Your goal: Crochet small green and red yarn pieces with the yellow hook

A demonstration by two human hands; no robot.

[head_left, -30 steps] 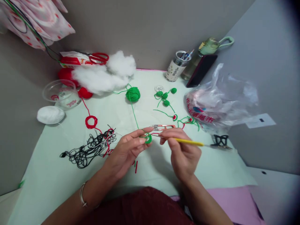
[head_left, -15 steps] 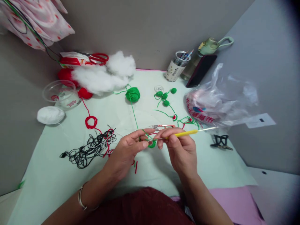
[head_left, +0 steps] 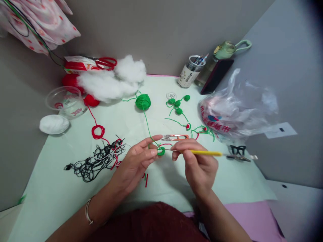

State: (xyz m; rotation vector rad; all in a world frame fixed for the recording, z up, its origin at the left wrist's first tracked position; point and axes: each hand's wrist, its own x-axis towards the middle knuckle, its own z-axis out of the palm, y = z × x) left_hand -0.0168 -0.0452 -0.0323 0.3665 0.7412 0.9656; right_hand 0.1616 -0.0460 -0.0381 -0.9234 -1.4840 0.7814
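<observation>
My left hand [head_left: 141,153] pinches a small green crochet piece [head_left: 161,152], curved like a ring, between thumb and fingers. Green yarn [head_left: 147,124] runs from its raised index finger up to a green yarn ball [head_left: 143,102]. In my right hand [head_left: 198,161] is a crochet hook with a yellow handle [head_left: 205,153]; its metal tip meets the green piece. Just beyond the fingers lie orange thread snips [head_left: 175,137]. Small finished-looking green balls [head_left: 177,103] and red-and-green pieces [head_left: 188,126] lie farther back.
At left are tangled black cord [head_left: 93,164], a red yarn loop [head_left: 98,131], white yarn [head_left: 54,124] and a clear tub [head_left: 73,106]. White stuffing [head_left: 108,84] and red scissors [head_left: 106,63] sit behind. To the right are a plastic bag [head_left: 227,111], pen jar [head_left: 189,72], phone [head_left: 217,76] and black clip [head_left: 238,153].
My right hand has shifted slightly right and down, and the hook's handle has swung from slanting upward to nearly level. The green piece has moved a little left.
</observation>
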